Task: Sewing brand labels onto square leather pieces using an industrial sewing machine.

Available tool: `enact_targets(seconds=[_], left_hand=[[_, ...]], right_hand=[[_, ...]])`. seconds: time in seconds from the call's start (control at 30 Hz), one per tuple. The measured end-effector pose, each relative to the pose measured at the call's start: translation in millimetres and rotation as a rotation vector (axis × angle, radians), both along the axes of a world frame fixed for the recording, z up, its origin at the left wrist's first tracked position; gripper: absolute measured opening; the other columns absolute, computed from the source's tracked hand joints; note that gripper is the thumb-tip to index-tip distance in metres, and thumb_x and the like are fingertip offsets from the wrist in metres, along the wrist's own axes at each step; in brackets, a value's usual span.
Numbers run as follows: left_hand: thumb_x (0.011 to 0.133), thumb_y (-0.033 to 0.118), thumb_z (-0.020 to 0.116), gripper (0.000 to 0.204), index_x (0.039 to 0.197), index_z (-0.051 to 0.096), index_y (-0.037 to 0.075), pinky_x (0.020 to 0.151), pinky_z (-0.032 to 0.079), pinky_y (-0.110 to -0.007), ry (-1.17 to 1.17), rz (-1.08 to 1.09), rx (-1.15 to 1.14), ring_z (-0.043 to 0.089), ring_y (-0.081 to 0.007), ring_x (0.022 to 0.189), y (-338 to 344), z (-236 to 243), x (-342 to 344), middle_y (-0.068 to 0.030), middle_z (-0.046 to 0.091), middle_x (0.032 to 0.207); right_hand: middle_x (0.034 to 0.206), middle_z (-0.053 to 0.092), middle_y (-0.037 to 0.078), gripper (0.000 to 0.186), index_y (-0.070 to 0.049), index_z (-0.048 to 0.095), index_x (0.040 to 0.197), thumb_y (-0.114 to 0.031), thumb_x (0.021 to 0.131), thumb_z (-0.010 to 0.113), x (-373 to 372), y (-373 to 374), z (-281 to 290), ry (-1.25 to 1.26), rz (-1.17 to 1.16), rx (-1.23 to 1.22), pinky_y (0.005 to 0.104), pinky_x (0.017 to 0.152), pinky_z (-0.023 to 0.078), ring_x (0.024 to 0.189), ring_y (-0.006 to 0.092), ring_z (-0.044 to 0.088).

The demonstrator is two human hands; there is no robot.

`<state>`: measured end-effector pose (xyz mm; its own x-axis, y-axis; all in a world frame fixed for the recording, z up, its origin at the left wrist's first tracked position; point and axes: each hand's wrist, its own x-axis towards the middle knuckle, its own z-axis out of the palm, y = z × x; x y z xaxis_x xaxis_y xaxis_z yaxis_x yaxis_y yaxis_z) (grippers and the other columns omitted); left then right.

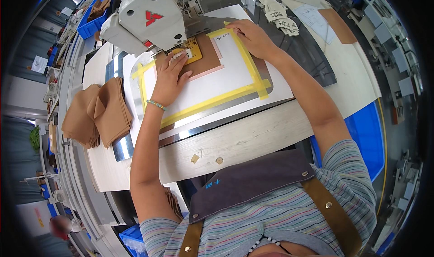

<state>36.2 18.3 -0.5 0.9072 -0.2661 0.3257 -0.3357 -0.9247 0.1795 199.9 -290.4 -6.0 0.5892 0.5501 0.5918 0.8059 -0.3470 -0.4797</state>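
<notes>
My left hand (170,78), wearing a bead bracelet, lies with its fingers spread under the sewing machine's head (151,20). Its fingertips press at a small white label (181,54) beside a yellow plate (194,50). Both sit on a brown piece (203,66) edged with pink strips, in the middle of a white template board (208,86) bordered with yellow tape. At the board's far right corner, my right hand (253,38) rests its outstretched fingers on the taped edge. Some of its fingertips are hidden. The machine's head partly covers the sewing spot.
Stacks of brown pieces (97,112) lie left of the board. Several white printed labels (278,14) are heaped at the far right, near a paper drawing (315,22) and a brown sheet (337,25). A blue bin (368,135) stands beside the table at right.
</notes>
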Motion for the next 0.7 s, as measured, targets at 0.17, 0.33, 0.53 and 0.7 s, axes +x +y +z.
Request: enact_targets(seconds=[0.17, 0.33, 0.53, 0.7], left_hand=[[0.1, 0.023, 0.069, 0.045, 0.139, 0.064, 0.001, 0.125, 0.031, -0.05, -0.023, -0.005, 0.004, 0.042, -0.0414, 0.149, 1, 2, 3, -0.0116, 0.06, 0.152], [0.099, 0.021, 0.07, 0.042, 0.135, 0.067, 0.001, 0.122, 0.035, -0.048, -0.03, -0.032, -0.004, 0.047, -0.0405, 0.144, 0, 6, 7, -0.0133, 0.063, 0.147], [0.098, 0.02, 0.071, 0.038, 0.13, 0.069, 0.0, 0.118, 0.04, -0.047, -0.053, -0.043, 0.008, 0.052, -0.0391, 0.138, 0, 9, 5, -0.0145, 0.065, 0.144], [0.1, 0.026, 0.07, 0.041, 0.129, 0.069, -0.001, 0.119, 0.04, -0.047, -0.029, -0.027, 0.012, 0.051, -0.0384, 0.141, -3, 10, 6, -0.0149, 0.066, 0.144]], right_hand=[[0.128, 0.067, 0.013, 0.029, -0.005, 0.069, 0.128, -0.006, 0.101, 0.057, -7, 5, 3, 0.059, 0.008, -0.012, 0.0408, 0.107, 0.049, 0.125, 0.0321, 0.06], [0.127, 0.066, 0.014, 0.029, -0.005, 0.069, 0.127, -0.006, 0.1, 0.058, -7, 4, 2, 0.043, 0.014, -0.001, 0.0411, 0.107, 0.049, 0.124, 0.0325, 0.06], [0.125, 0.066, 0.014, 0.028, -0.006, 0.069, 0.127, -0.006, 0.102, 0.056, -8, 7, 2, 0.048, 0.03, 0.013, 0.0414, 0.105, 0.05, 0.123, 0.0328, 0.06], [0.132, 0.065, 0.015, 0.03, -0.007, 0.07, 0.13, -0.017, 0.11, 0.05, -9, 5, 1, 0.114, 0.037, 0.01, 0.0392, 0.103, 0.05, 0.119, 0.0326, 0.063]])
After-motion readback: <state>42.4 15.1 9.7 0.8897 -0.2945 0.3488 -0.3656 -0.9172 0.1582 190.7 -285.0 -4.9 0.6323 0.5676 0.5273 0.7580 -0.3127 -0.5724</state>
